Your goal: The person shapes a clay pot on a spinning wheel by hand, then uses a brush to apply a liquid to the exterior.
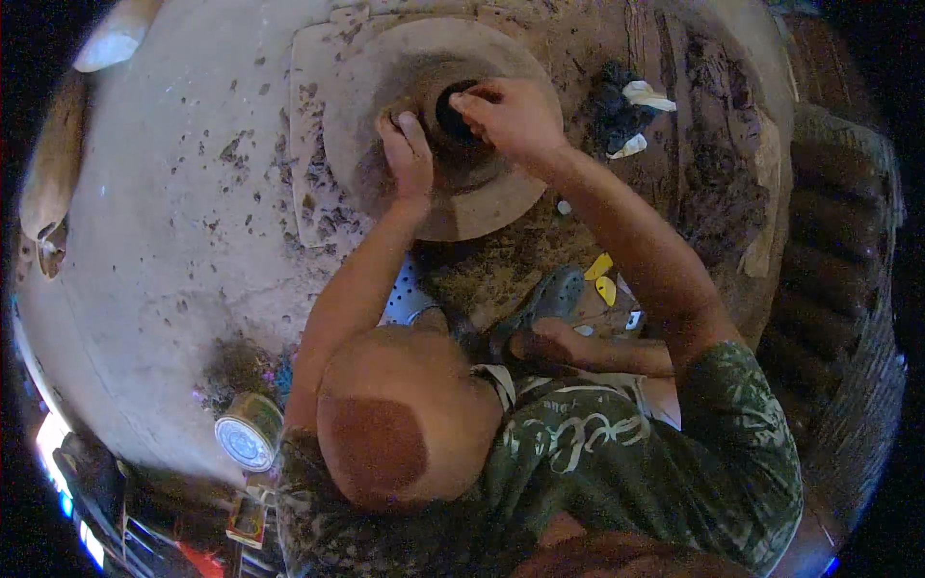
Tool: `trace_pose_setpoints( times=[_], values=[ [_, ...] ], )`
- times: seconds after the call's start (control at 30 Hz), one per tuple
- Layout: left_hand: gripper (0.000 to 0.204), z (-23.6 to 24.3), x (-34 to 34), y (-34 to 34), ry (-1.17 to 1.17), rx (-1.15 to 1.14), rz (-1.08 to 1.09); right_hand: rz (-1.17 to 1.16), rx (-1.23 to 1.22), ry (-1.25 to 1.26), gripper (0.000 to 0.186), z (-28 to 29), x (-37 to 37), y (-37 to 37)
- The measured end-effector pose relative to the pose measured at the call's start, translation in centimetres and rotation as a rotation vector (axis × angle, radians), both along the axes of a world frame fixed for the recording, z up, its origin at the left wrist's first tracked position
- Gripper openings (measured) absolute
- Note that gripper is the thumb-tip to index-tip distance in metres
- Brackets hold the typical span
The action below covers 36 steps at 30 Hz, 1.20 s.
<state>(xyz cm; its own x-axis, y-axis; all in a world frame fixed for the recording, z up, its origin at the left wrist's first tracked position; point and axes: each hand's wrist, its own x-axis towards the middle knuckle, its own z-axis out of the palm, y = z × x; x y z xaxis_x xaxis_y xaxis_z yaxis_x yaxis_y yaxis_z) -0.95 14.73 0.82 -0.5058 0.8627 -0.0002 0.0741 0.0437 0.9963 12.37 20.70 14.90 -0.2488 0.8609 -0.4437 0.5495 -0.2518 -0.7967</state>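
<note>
A round, brownish clay pot with a dark mouth (451, 123) stands in the middle of a pale wheel disc (487, 214). My left hand (409, 159) lies along the pot's left side, its fingers stretched forward and touching the clay. At the mouth, my right hand (515, 118) reaches in from the right with fingertips drawn together over the opening. Whether those fingertips pinch the wall or a small thing is hidden. Wet-looking brown smears cover the disc around the pot.
A square board (310, 125) lies under the disc. To the right is a dark heap (617, 118) with pale scraps; yellow pieces (605, 289) lie near my clog (561, 292). A green tub (249, 435) with a pale round top stands at lower left. Clay spatters the floor (193, 222).
</note>
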Motion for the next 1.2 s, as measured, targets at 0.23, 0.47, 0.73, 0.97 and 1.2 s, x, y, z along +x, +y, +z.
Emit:
trace_pose_setpoints(
  times=[0.23, 0.47, 0.73, 0.97, 1.2],
  values=[
    [0.045, -0.4, 0.8, 1.0, -0.161, 0.058, -0.016, 0.030, -0.061, -0.017, 0.029, -3.8, -1.0, 1.7],
    [0.057, 0.5, 1.2, 1.6, -0.288, 0.029, -0.036, 0.147, 0.086, -0.005, 0.029, -7.4, -0.7, 2.5],
    [0.048, 3.4, 0.4, 2.0, -0.589, 0.023, -0.089, 0.293, 0.282, -0.276, 0.032, -3.0, -2.2, 2.2],
    [0.047, 1.5, -1.5, 3.2, -0.111, 0.005, -0.165, 0.483, 0.249, -0.373, 0.039, -0.9, -2.4, 1.7],
    [0.051, -0.3, -3.6, 5.5, 0.169, 0.123, -0.297, 0.574, 0.264, -0.434, 0.037, -1.2, -2.3, 1.6]
  ],
)
